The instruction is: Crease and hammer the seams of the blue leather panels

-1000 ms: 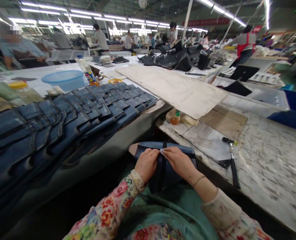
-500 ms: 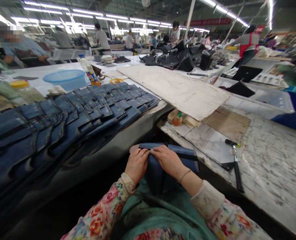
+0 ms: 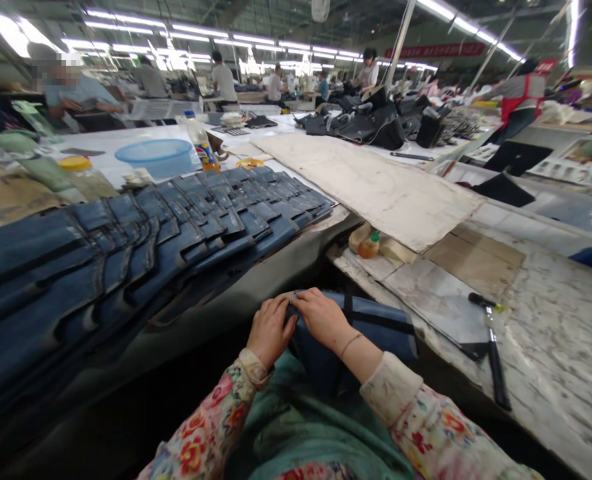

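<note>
A dark blue leather-like piece [image 3: 381,320] with black strips lies across my lap, its right end close to the bench edge. My left hand [image 3: 271,328] is closed on its upper left edge, fingers bent and thumb pressed in. Right beside it, my right hand [image 3: 323,319] pinches the same edge, and the fingertips of both hands nearly meet. What lies under the fingertips is hidden. To the left, many similar blue pieces [image 3: 186,227] overlap in rows on a table. A hammer [image 3: 493,353] with a black handle rests on the bench at the right.
A small orange bottle with a green cap [image 3: 369,245] stands at the bench's near corner. Beyond it lie a pale board [image 3: 376,183] and brown cardboard [image 3: 476,260]. A blue basin [image 3: 153,157] sits behind the blue pieces. Black pieces [image 3: 376,123] are heaped farther back. Other people work in the distance.
My view has turned slightly left, so the surroundings sit farther right. Both hands have shifted left along the piece's edge, toward its left end, and still grip it.
</note>
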Motion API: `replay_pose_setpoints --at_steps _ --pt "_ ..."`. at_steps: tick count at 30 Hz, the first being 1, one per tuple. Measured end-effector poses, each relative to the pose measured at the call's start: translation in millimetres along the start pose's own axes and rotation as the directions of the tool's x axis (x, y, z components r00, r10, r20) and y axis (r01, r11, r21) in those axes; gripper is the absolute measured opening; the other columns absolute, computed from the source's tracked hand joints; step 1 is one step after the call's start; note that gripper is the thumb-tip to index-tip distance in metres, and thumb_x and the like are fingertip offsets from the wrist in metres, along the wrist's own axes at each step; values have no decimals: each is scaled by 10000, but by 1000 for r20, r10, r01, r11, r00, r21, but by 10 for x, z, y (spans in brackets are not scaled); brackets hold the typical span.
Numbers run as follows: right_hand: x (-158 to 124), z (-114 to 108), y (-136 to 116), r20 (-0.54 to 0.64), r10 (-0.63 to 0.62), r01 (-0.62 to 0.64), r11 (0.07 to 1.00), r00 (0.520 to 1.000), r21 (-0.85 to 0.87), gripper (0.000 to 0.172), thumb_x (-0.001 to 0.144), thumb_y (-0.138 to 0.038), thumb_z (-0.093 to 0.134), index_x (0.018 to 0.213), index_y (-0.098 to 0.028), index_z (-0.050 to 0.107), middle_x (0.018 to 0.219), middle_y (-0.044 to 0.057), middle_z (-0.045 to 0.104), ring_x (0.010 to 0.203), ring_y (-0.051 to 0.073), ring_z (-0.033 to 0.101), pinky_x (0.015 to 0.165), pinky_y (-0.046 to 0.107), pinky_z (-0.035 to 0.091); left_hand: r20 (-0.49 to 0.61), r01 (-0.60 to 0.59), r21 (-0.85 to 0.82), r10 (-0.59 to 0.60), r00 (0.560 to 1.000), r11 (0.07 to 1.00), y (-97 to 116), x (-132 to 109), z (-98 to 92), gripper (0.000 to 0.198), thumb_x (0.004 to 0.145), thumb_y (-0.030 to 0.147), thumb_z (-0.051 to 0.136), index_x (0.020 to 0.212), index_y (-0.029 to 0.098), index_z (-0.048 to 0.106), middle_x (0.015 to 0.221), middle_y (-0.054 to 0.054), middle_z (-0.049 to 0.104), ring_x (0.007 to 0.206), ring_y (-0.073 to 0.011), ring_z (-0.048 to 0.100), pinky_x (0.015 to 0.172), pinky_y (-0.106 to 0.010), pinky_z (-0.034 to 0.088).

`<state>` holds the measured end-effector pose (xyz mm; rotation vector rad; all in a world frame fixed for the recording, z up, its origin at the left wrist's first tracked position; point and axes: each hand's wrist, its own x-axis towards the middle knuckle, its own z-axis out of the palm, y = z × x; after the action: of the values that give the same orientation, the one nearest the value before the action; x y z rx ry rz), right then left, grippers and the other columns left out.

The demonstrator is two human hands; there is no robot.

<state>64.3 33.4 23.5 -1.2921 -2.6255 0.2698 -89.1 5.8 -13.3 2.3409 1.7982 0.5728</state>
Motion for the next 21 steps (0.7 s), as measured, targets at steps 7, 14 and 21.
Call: replay_pose_setpoints --at_steps 7,14,21 --pt "-160 -87 0 -8 23 -23 1000 1000 -16 311 872 -107 402 1104 -174 598 1114 77 604 1050 191 486 872 302 471 -48 -40 -68 37 998 997 87 -15 24 400 864 239 465 1263 218 473 1263 -79 519 1137 -217 468 926 -393 436" --pt "-772 -206 191 -79 155 -158 987 985 -31 320 887 -126 381 1104 -196 607 1104 75 618 1013 201 527 877 333 475 -70 -119 -41 116 991 992 63 -35 84 351 883 206 408 1209 230 535 1257 -65 525 1159 -218 442 949 -406 428" --pt "-1789 -218 832 -345 516 -516 851 784 101 473 859 -435 436 1241 -156 464 1113 120 597 1020 242 555 920 400 434 -70 -74 -2 74 995 997 59 -75 100 354 908 255 366 1219 186 520 1263 -82 528 1151 -228 465 921 -400 449"
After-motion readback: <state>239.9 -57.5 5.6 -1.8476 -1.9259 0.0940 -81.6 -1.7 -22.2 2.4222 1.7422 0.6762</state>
